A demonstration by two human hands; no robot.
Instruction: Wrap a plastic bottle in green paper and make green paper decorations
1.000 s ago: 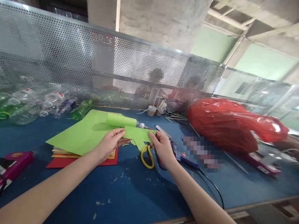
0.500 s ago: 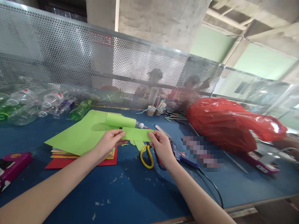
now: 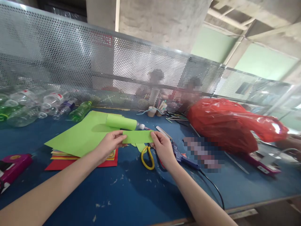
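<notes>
A small rectangle of green paper (image 3: 137, 137) is stretched between my two hands above the table. My left hand (image 3: 111, 142) pinches its left end, and my right hand (image 3: 162, 145) pinches the right end. Just behind it lies a plastic bottle wrapped in green paper (image 3: 121, 122), its white cap pointing right. Scissors with a yellow handle (image 3: 147, 158) lie below the paper, partly hidden by my right hand. Green paper scraps (image 3: 140, 147) show beneath the held piece. A blue glue gun (image 3: 188, 161) with a black cord rests right of my right hand.
Left stands a stack of coloured paper with a green sheet (image 3: 77, 138) on top. Plastic bottles (image 3: 53, 102) line the back left of the blue table (image 3: 131, 194). A red plastic bag (image 3: 225, 125) sits at right, near another person's hand (image 3: 293, 141). Perforated metal forms the back.
The green paper has tilted slightly and shifted a little to the left in my fingers. Both hands keep their pinch; the rest looks the same.
</notes>
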